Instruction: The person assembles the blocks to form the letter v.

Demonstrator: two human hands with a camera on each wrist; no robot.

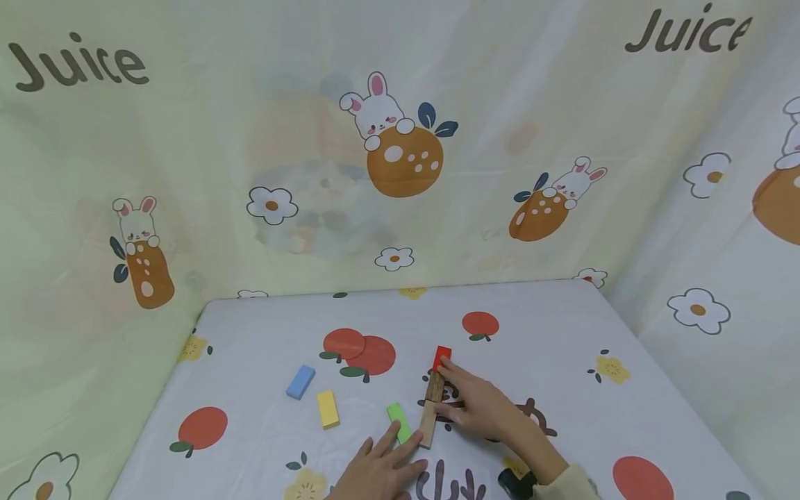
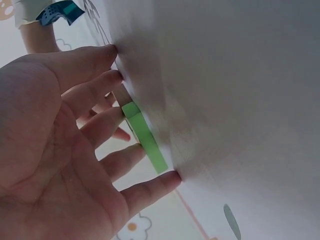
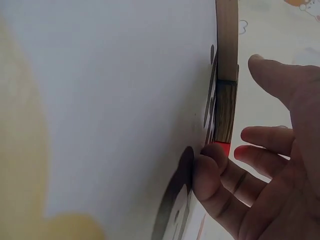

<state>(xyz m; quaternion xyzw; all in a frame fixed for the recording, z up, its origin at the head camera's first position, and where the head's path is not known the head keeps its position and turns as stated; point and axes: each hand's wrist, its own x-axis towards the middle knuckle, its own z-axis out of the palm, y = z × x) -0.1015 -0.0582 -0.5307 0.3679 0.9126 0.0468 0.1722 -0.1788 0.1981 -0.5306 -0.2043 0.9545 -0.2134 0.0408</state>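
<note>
Three blocks lie end to end in a line on the table: a red block (image 1: 442, 357) at the far end, a dark brown wooden block (image 1: 434, 387) in the middle, and a pale wooden block (image 1: 428, 425) nearest. My right hand (image 1: 484, 406) reaches over the row from the right, fingertips at the red block and thumb by the pale one. Left of the row's near end is a green block (image 1: 398, 420). My left hand (image 1: 378, 472) has its fingers spread; in the left wrist view its fingertips reach the green block (image 2: 147, 142) and the tabletop.
Further left on the table lie a yellow block (image 1: 328, 410) and a blue block (image 1: 301, 382). Printed fruit and flowers cover the tablecloth (image 1: 237, 375). A patterned curtain (image 1: 312, 125) stands behind and at both sides.
</note>
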